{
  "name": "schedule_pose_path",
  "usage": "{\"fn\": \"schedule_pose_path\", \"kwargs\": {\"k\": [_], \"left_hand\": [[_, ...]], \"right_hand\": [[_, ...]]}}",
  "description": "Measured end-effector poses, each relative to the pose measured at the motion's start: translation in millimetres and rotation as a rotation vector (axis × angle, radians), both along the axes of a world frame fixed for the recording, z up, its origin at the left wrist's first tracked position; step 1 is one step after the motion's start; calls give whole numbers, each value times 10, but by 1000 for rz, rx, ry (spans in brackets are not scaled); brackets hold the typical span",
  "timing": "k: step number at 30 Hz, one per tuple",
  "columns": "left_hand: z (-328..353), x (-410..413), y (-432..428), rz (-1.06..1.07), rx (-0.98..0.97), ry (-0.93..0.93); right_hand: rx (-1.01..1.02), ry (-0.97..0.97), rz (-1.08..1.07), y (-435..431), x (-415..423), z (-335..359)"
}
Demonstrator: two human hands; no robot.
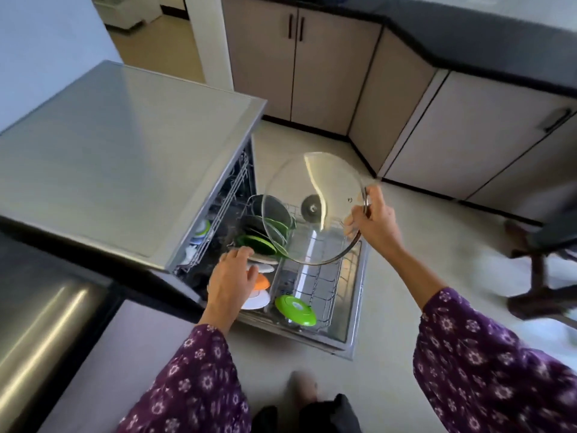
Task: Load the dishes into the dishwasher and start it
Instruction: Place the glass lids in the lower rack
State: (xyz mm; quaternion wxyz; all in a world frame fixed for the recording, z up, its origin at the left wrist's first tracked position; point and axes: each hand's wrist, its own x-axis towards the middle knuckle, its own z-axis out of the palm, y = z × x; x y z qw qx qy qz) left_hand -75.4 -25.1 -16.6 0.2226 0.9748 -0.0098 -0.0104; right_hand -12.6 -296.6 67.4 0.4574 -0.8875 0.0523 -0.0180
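The dishwasher (131, 157) stands open with its lower rack (324, 285) pulled out over the door. My right hand (373, 218) grips a round glass pot lid (312, 189) by its rim and holds it tilted above the rack. My left hand (231, 279) reaches into the rack's left side, its fingers over standing white plates (265, 267) and an orange plate (262, 282). Green plates (259, 243) and a dark pot (274, 207) stand further back. A green lid (295, 309) lies at the rack's front.
Beige cabinets (312, 73) under a dark counter run along the back and right. A dark chair (543, 264) stands at the right on the pale floor. A steel sink (40, 323) lies at lower left. The upper rack (203, 232) holds small dishes inside the machine.
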Motion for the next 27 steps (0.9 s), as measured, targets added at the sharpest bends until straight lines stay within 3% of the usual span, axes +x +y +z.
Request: {"fn": "schedule_pose_path", "kwargs": {"k": [7, 13, 18, 27], "left_hand": [[-815, 292, -446, -95, 16, 92], [-1963, 584, -638, -110, -1, 165], [-2724, 1124, -779, -119, -91, 89], [-3541, 1969, -1046, -209, -118, -99]], "right_hand": [[-252, -84, 59, -333, 262, -1298], [-526, -50, 108, -382, 627, -2664], [-715, -38, 164, -324, 881, -3583], [-788, -117, 226, -481, 1125, -4426]]}}
